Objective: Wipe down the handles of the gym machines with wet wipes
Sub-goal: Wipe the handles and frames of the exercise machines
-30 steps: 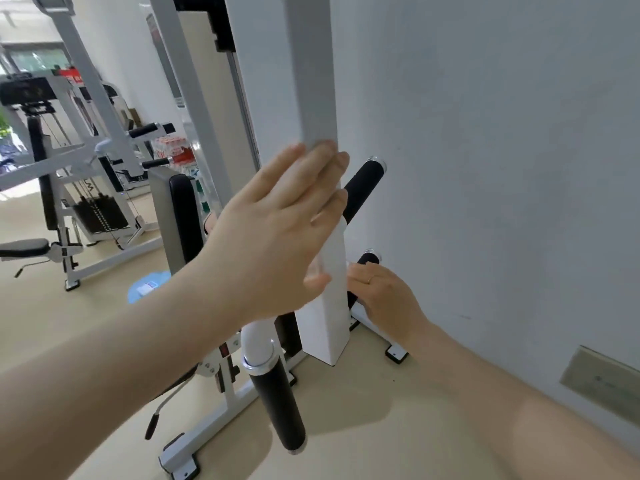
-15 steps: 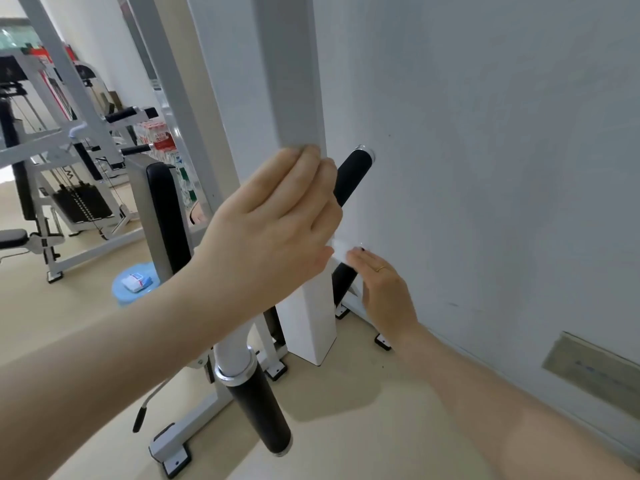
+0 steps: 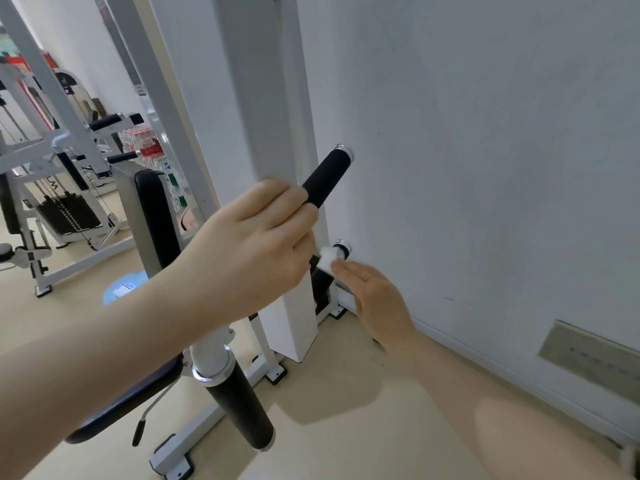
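Note:
My left hand (image 3: 252,247) curls around the machine's white upright post (image 3: 256,98) and holds it. My right hand (image 3: 375,299) holds a folded white wet wipe (image 3: 327,259) at its fingertips, pressed against a low black handle (image 3: 341,249) with a chrome end cap near the wall. Above it, an upper black foam handle (image 3: 325,178) slants up toward the wall. A third black handle (image 3: 242,410) hangs low in front, below my left forearm.
The grey wall (image 3: 485,168) stands close on the right, with a plate (image 3: 588,358) set low in it. The machine's black seat back (image 3: 156,216) is to the left. A blue disc with a wipes pack (image 3: 124,289) lies on the floor. Other white gym machines (image 3: 52,161) fill the far left.
My right hand has lifted from low behind the post up to the low handle's chrome end, and the wipe now shows at its fingertips. The left hand stays on the post.

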